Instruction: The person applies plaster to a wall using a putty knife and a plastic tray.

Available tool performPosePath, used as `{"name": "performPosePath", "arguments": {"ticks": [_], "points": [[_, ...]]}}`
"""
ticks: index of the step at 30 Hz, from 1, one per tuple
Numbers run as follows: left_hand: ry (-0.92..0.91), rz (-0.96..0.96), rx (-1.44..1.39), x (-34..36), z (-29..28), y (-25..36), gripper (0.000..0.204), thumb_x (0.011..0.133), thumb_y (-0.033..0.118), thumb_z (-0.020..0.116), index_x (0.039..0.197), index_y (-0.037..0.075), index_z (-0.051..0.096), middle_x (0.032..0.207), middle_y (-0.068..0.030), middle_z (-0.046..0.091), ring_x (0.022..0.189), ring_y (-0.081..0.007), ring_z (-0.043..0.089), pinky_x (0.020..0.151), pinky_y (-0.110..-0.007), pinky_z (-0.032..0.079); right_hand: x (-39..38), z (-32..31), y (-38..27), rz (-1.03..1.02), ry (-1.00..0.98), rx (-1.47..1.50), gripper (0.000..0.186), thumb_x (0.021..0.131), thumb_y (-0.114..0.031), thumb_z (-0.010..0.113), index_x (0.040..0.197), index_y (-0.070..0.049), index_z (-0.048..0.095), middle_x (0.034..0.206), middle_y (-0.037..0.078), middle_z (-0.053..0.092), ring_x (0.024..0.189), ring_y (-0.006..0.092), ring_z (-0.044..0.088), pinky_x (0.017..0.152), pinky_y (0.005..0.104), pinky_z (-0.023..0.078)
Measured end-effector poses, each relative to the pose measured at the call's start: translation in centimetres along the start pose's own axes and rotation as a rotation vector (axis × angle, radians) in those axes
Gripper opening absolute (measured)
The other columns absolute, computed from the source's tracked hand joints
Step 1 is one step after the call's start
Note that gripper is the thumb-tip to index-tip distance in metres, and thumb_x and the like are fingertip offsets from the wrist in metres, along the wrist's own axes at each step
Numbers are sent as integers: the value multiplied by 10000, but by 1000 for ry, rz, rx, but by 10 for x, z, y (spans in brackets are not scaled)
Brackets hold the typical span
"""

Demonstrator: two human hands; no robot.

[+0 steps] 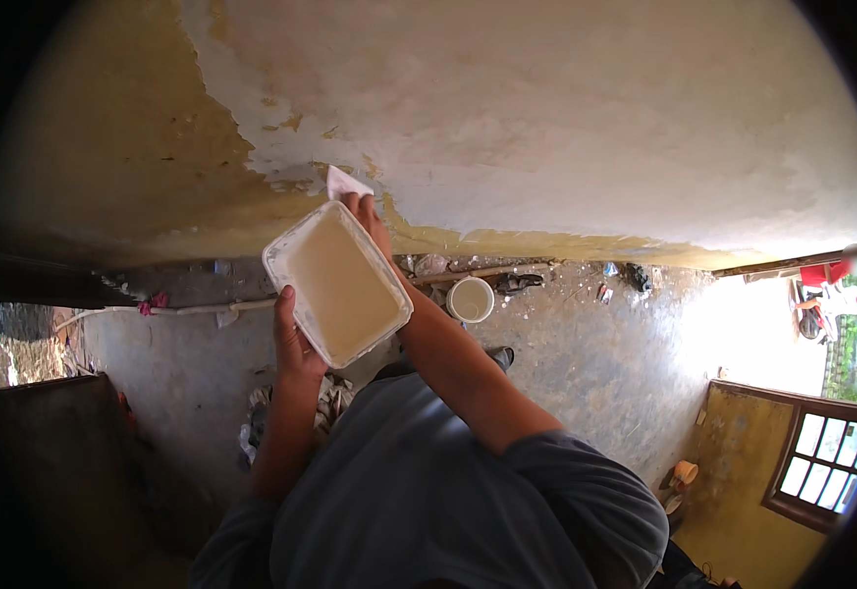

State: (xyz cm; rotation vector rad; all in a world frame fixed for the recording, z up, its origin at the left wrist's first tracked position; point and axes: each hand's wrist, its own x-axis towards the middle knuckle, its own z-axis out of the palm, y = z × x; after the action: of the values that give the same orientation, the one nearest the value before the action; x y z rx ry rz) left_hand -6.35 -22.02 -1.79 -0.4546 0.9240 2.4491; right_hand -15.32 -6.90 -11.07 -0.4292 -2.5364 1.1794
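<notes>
My left hand point(296, 342) grips the lower left side of a white rectangular tub point(404, 320), its thumb over the rim. The tub is tilted toward me and its inside shows a smooth cream colour. Beyond its upper right edge, my right hand point(370, 221) has its fingers closed on a thin white flat piece point(346, 184). That piece is pressed to, or very near, the wall point(546, 118), where a pale coat with a ragged edge meets old yellow paint. The tub hides part of my right hand and wrist.
A white bucket point(470, 299) stands on the grey floor point(586, 363) near the wall's foot. A long pale pole point(213, 308) and scattered debris lie along it. Crumpled sacking point(334, 398) lies by my left forearm. Doorways open at far left and right; a barred window point(823, 461) is lower right.
</notes>
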Motion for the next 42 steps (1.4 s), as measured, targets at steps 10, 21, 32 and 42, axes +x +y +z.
{"name": "performPosePath", "arguments": {"ticks": [10,21,32,42], "points": [[-35,-45,35,16,-15,-9,657,897,386,670,1383,8,440,1296,-148,571,1188,-279,575,996,-435,491,10,-151,109,586,348,1367,90,885,-25,563,805,-7,602,731,99,632,665,205,639,619,304,563],[-47,-53,25,16,-17,-7,636,901,375,674,1368,4,453,1286,-142,577,1166,-269,591,973,-420,513,-22,-161,32,665,303,1249,90,829,-27,550,754,11,584,707,145,624,632,235,626,629,372,575],[-16,-42,10,13,-27,-6,602,899,354,678,1343,1,478,1253,-138,600,1139,-269,608,964,-420,517,-12,-192,-42,406,128,1364,52,878,-47,566,862,-1,585,745,95,613,683,228,645,668,358,591],[-129,-96,95,30,-31,-4,632,901,384,659,1380,27,453,1277,-134,589,1168,-277,591,994,-438,495,18,-263,11,435,439,1063,71,811,-6,537,813,44,587,754,150,638,682,250,653,602,330,569]]}}
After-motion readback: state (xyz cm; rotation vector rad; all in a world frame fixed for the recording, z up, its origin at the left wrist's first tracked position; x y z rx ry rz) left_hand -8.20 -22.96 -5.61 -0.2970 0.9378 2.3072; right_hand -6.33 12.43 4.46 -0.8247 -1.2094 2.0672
